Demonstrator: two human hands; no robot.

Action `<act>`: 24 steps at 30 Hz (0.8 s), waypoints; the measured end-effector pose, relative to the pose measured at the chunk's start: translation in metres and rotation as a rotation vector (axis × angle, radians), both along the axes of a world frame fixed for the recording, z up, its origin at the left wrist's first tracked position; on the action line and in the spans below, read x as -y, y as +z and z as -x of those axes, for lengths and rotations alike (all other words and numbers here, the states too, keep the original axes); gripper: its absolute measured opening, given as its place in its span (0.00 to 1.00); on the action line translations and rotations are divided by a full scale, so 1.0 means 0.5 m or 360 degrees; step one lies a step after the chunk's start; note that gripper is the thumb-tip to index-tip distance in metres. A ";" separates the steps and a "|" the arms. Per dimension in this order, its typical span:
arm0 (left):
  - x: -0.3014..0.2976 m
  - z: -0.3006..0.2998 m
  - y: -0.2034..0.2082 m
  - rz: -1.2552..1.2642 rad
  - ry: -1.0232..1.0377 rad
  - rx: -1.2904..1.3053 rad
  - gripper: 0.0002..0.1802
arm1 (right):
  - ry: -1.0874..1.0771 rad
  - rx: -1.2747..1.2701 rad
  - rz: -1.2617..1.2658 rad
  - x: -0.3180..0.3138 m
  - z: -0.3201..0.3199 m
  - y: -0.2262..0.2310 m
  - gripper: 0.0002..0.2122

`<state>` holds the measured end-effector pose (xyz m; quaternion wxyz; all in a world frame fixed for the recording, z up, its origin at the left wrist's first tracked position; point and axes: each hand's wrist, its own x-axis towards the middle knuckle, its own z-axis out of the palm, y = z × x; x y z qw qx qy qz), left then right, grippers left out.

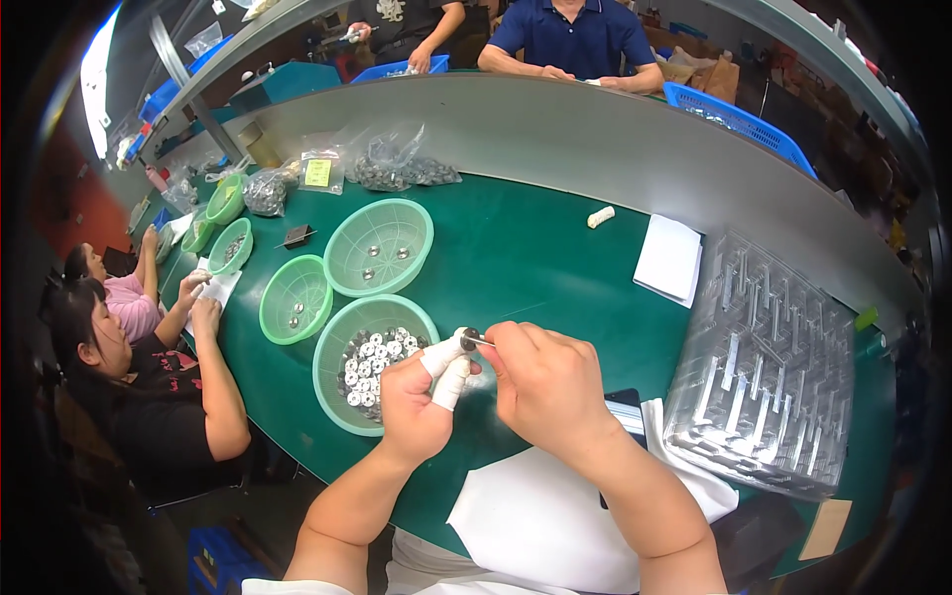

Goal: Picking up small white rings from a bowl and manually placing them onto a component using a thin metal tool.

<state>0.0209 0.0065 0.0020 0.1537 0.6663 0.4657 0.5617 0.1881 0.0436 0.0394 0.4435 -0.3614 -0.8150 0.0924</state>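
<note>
Green surface (pixel 555 268) below a grey partition (pixel 476 119). Above it, pinched in the partly white-wrapped left hand (pixel 421 402), a small dark round part (pixel 469 339); clasped in the right hand (pixel 545 382), a thin metal rod (pixel 484 343), pointed at the part. Just beside the left hand, a wide green bowl (pixel 322 372) of black-and-white pieces (pixel 375 367); beyond, a smaller bowl (pixel 271 298) and a second wide bowl (pixel 425 243), each with a few shiny pieces (pixel 368 274). Far right, clear plastic trays (pixel 764 367).

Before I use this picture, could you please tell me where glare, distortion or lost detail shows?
In the head view, the grey partition curves with fisheye distortion; the corners fall black; a bright white strip glares at upper left; highlights glint on the clear plastic trays; the small dark part in the left hand shows little detail.
</note>
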 end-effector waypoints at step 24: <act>-0.020 0.024 0.026 -0.0190 -0.0373 -0.0361 0.11 | 0.0596 -0.0374 0.1014 -0.008 -0.037 0.047 0.05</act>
